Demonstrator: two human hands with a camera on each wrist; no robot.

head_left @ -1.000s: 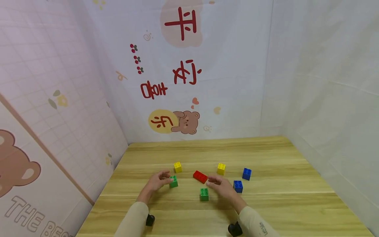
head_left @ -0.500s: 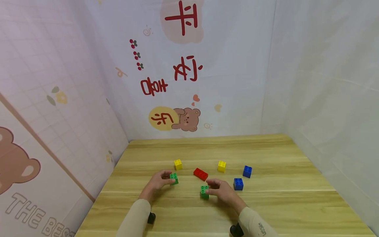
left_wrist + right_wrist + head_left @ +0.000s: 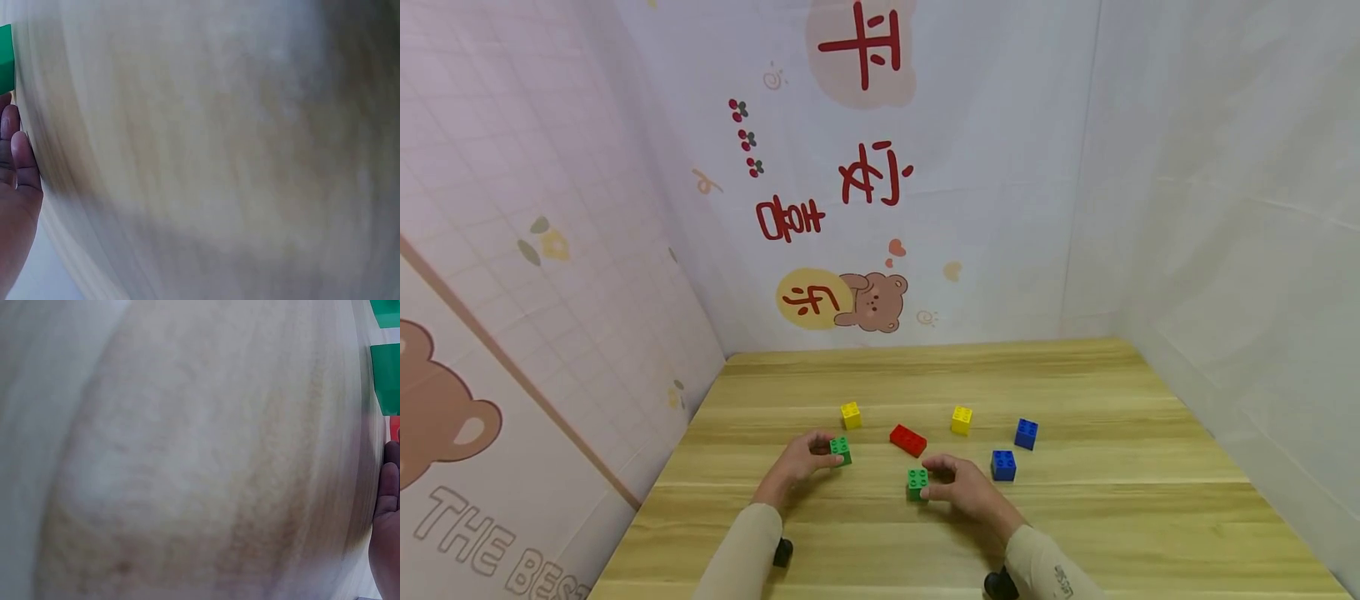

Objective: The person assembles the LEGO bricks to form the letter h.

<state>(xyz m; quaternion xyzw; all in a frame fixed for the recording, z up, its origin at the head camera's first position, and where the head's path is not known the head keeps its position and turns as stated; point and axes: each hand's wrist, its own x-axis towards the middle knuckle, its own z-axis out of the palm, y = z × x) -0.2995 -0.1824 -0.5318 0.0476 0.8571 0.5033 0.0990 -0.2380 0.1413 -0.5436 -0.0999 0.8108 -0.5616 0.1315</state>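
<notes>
My left hand (image 3: 801, 458) pinches a green toy brick (image 3: 840, 451), with the thumb across its near side and the fingers behind. The left wrist view shows this green brick (image 3: 6, 59) at the left edge, just above the fingertips. Farther right, my right hand (image 3: 966, 489) has its thumb and forefinger at the right side of a second green brick (image 3: 917, 482), pinching it near the corner. Both bricks have studs facing up. In the right wrist view, that green brick (image 3: 387, 378) is cut off by the right edge, above my curled fingers.
A red oblong brick (image 3: 907, 440) lies between and beyond the hands. Yellow bricks stand behind, one left (image 3: 850, 415) and one right (image 3: 961, 420). Two blue bricks (image 3: 1003, 465) (image 3: 1026, 433) are right of my right hand. Fabric walls (image 3: 992, 208) border the wooden table (image 3: 1075, 533).
My left thumb has closed onto the left green brick. My right hand has come down and toward me, from beside the red brick to the nearer green brick. The view has tilted slightly.
</notes>
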